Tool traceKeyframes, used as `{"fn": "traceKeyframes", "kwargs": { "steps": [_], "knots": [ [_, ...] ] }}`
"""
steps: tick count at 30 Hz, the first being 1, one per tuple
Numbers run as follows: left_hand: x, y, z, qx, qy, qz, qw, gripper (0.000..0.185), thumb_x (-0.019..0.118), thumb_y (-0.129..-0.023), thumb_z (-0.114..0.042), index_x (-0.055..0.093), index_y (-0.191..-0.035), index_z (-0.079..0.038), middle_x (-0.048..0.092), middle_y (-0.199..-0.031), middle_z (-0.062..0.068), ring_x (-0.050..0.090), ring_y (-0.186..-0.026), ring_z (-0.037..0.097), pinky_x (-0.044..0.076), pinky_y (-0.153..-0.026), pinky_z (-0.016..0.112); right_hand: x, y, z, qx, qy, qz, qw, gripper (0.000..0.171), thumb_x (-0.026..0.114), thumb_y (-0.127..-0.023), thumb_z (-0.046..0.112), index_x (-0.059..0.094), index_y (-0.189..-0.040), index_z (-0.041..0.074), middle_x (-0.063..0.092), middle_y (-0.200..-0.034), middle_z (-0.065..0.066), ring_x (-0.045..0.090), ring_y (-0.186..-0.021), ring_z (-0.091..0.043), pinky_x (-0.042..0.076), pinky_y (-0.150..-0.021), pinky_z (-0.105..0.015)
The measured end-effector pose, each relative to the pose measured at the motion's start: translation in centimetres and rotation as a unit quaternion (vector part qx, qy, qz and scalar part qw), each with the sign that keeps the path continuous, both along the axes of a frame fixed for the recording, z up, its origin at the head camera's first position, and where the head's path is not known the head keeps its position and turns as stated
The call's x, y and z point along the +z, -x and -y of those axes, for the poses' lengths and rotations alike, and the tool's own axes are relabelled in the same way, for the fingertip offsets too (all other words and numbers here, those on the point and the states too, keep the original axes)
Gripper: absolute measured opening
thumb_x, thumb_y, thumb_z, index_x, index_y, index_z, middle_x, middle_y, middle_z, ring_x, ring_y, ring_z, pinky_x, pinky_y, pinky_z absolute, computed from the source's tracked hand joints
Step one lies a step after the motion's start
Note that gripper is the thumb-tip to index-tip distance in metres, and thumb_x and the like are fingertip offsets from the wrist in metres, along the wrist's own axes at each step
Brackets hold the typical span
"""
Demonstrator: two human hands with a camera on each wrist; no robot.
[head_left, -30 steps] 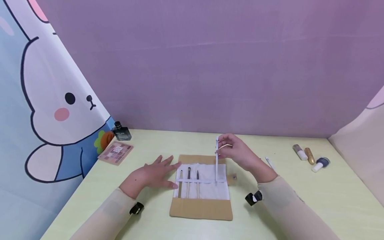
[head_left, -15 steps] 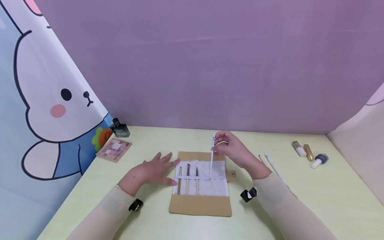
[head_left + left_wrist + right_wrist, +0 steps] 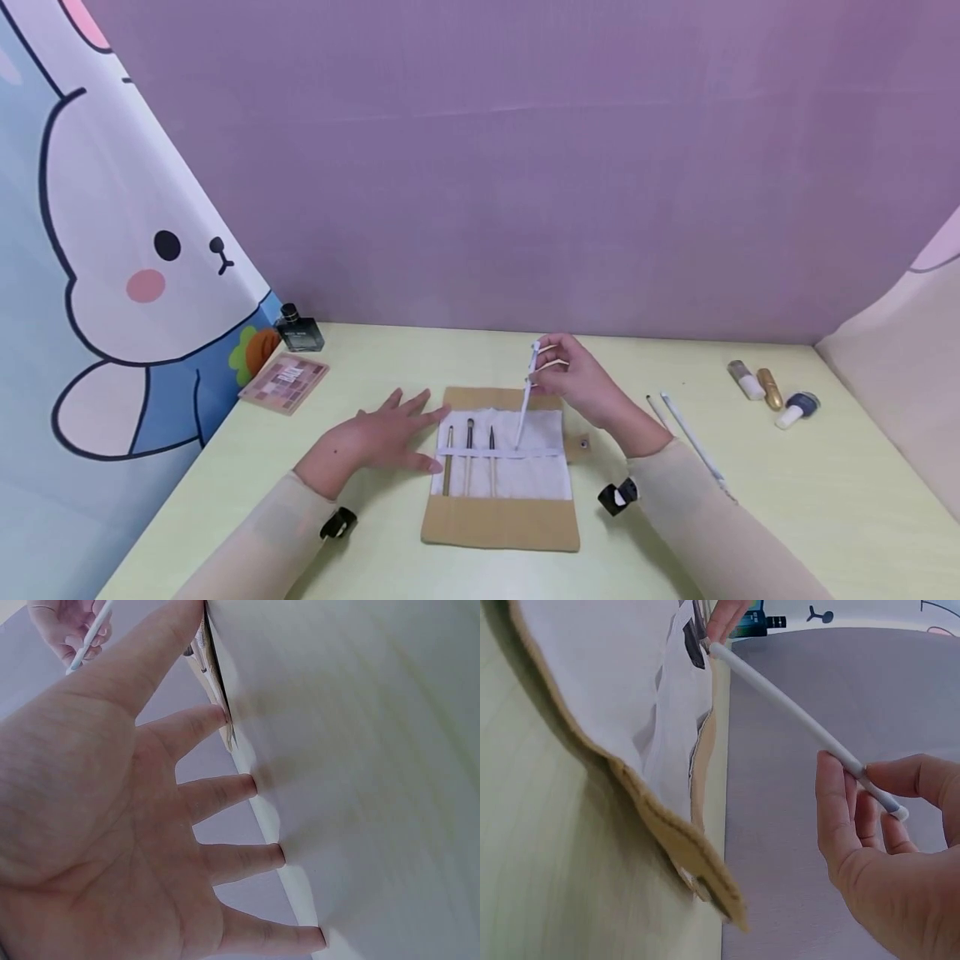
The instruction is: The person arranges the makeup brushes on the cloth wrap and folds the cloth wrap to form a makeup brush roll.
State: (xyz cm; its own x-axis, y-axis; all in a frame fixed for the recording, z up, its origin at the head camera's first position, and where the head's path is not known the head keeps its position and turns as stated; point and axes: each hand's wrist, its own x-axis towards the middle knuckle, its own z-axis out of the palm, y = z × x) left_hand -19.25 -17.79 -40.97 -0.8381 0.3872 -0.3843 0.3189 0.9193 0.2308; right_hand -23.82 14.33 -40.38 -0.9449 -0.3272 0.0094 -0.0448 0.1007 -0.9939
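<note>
A tan brush roll (image 3: 498,525) with a white lining lies open on the pale green table (image 3: 825,500). Three small brushes (image 3: 468,454) are tucked under its white elastic band. My right hand (image 3: 573,375) pinches the top of a thin white brush (image 3: 525,408), which tilts, its lower tip at the band just right of the third brush. The right wrist view shows the same white brush (image 3: 795,712) pinched by my right hand (image 3: 885,847) over the roll (image 3: 592,690). My left hand (image 3: 390,429) lies flat with spread fingers (image 3: 225,791) at the roll's left edge.
A dark perfume bottle (image 3: 298,331) and an eyeshadow palette (image 3: 283,382) sit at the back left. Two thin white sticks (image 3: 690,437) lie right of the roll. Three small bottles (image 3: 772,392) lie at the far right. Purple backdrop behind, cartoon rabbit panel on the left.
My right hand has tilted the white brush and shifted its lower tip leftwards along the band, nearer the third brush. The left hand has stayed flat in place.
</note>
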Motion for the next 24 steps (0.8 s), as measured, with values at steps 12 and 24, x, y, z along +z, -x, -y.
{"fn": "traceKeyframes", "kwargs": {
  "steps": [12,24],
  "knots": [
    [0.0,0.0,0.0,-0.001,-0.001,0.000,1.0000,0.095,0.073,-0.090,-0.069,0.032,-0.169,-0.035,0.016,-0.182,0.012,0.011,-0.164,0.058,0.023,-0.108,0.096,-1.0,0.2,0.7,-0.014,-0.032,0.003,0.999,0.048,0.063,-0.098,-0.008,0.042,-0.141,-0.002,0.058,-0.113,-0.013,0.067,-0.098,-0.019,0.065,-0.098,-0.051],
    [0.0,0.0,0.2,-0.004,-0.003,0.001,1.0000,0.094,0.072,-0.091,-0.069,0.032,-0.169,-0.035,0.015,-0.182,0.012,0.011,-0.164,0.057,0.023,-0.108,0.096,-1.6,-0.1,1.2,-0.002,-0.055,0.034,0.998,0.055,0.063,-0.098,-0.007,0.039,-0.147,-0.006,0.059,-0.120,-0.023,0.072,-0.090,-0.021,0.067,-0.091,-0.047]
  ]
}}
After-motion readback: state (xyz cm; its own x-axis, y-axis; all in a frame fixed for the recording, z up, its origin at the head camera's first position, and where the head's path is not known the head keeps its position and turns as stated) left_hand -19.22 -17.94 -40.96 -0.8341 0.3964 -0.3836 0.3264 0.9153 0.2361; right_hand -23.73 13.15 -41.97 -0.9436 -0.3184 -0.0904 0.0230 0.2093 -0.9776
